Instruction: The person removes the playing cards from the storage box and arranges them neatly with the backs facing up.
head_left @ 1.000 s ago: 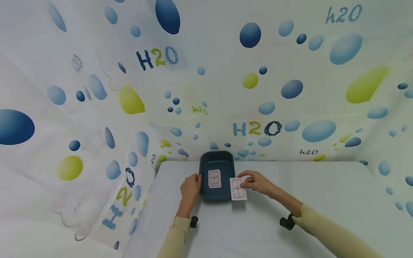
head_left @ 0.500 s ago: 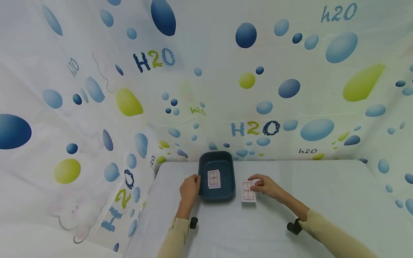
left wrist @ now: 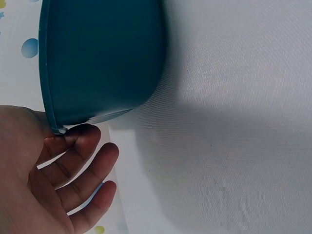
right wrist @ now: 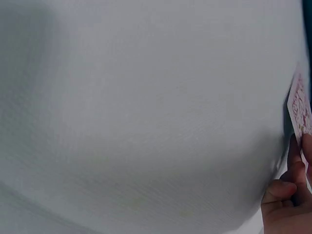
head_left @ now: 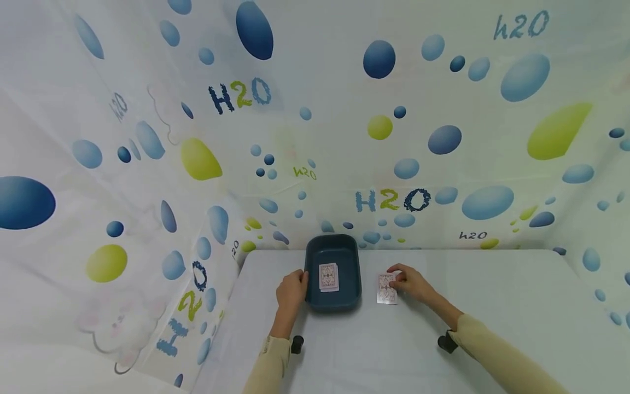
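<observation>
A dark teal plastic tray (head_left: 333, 305) stands near the back of the white table, with a small pile of playing cards (head_left: 328, 277) lying face down in it. My left hand (head_left: 291, 290) pinches the tray's left rim; in the left wrist view the other fingers (left wrist: 92, 170) curl loosely below the rim. To the right of the tray, my right hand (head_left: 413, 283) pinches a playing card (head_left: 386, 293) by its right edge, patterned back upward. The right wrist view catches that card at its right border, held between thumb and finger close over the cloth.
White cloth covers the table (head_left: 443, 323). Behind and to the left hangs a white curtain (head_left: 334, 148) printed with blue and green drops and H2O lettering. A dark camera mount (head_left: 447, 342) sits at the right wrist, another (head_left: 297, 344) at the left.
My right hand has carried the card from the tray's right rim rightward over the table, lowering it toward the cloth. The left hand keeps its hold on the tray.
</observation>
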Tool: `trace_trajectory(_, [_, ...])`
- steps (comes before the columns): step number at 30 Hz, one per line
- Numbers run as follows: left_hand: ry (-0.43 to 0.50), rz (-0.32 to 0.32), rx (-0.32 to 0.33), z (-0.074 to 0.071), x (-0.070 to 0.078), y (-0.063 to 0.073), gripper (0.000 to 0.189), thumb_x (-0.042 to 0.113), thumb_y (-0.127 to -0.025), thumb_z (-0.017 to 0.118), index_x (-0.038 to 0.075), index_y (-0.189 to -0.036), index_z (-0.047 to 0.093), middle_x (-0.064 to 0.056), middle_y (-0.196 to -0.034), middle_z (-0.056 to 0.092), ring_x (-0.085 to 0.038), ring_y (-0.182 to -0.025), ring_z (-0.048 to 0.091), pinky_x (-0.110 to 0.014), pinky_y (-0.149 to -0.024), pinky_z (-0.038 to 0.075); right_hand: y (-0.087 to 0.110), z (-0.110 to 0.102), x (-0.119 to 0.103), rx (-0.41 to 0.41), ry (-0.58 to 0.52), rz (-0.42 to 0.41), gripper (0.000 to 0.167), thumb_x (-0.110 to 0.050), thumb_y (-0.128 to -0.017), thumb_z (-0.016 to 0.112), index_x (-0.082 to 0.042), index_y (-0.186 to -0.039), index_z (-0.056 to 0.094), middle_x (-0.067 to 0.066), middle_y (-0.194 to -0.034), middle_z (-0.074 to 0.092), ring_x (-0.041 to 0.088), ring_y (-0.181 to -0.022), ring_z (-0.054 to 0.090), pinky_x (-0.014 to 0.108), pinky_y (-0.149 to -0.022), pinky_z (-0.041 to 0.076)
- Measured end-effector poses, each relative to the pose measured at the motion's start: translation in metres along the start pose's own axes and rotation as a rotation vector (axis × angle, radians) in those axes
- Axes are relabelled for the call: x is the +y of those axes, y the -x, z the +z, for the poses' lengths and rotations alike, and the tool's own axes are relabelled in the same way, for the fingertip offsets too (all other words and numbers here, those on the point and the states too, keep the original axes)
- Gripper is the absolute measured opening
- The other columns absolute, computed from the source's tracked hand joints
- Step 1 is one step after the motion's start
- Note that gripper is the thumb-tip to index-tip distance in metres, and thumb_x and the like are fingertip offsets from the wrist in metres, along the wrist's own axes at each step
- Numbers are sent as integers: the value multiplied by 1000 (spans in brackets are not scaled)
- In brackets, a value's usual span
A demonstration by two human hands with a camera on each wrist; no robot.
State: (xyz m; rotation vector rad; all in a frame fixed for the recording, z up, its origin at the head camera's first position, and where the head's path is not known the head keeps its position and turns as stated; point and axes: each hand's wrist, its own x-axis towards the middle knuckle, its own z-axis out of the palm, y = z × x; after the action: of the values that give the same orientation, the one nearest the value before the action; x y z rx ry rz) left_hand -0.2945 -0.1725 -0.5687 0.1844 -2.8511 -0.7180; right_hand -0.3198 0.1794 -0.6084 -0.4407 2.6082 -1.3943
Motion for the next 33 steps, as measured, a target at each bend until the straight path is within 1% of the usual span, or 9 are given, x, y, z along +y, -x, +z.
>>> trace_trajectory(2, [-5,-5,-6,0,-1,0,36,27,-102,57,11,-69,54,-1,-60,49,-15,-53,45,-29,-49,32,-3,3,2,20,42,9,33,-8,-93,69,-1,-124,59,2,-78,55,12,-68,48,23,-60,41])
trace_trajectory(7, [-7,-8,-5,1,-1,1,36,27,-102,58,11,-70,55,-1,-60,50,-15,-53,45,-30,-50,32,-7,10,11,49,125,-57,34,-3,-91,69,1,-122,57,6,-80,58,14,-70,51,26,-62,42])
trace_trajectory(12, [2,-6,4,0,1,2,36,26,-102,59,11,-69,55,-1,-60,49,-15,-52,45,-30,-49,32,-12,16,15,126,267,-80,32,-6,-85,77,0,-112,61,9,-89,56,17,-80,49,30,-71,40])
trace_trajectory(15, [7,-4,4,-2,2,3,36,26,-102,58,11,-69,55,-1,-60,50,-15,-53,45,-29,-49,31,-14,18,13,158,315,-79,31,-8,-82,80,0,-108,65,11,-90,55,21,-82,49,34,-73,40])
trace_trajectory(20, [7,-2,17,-4,2,4,35,26,-102,59,11,-70,57,-1,-60,51,-15,-53,46,-29,-49,32,-14,18,7,151,367,-98,33,-10,-83,79,2,-110,67,13,-93,57,25,-85,52,38,-75,44])
trace_trajectory(24, [7,-4,23,-3,0,3,35,26,-101,59,10,-69,57,-2,-60,51,-15,-53,46,-30,-49,31,-13,19,4,140,365,-72,34,-12,-86,77,3,-114,65,17,-99,57,27,-89,54,41,-78,46])
trace_trajectory(26, [5,-6,17,-3,0,3,36,26,-102,59,11,-70,56,-1,-60,50,-15,-53,45,-29,-49,31,-13,19,-1,159,356,-63,37,-15,-88,75,4,-118,64,20,-104,56,29,-91,56,44,-80,48])
trace_trajectory(29, [0,-10,4,-1,0,1,36,27,-102,58,11,-70,56,-1,-61,51,-15,-54,46,-29,-50,32,-16,17,-16,199,355,-91,43,-21,-93,72,4,-125,61,24,-112,57,36,-100,58,50,-85,50])
trace_trajectory(33, [-3,-13,0,1,-1,0,34,28,-102,58,12,-72,58,-1,-61,52,-16,-54,47,-30,-50,32,-31,19,-53,209,416,-181,53,-31,-95,70,2,-134,57,24,-127,57,39,-118,55,53,-98,48])
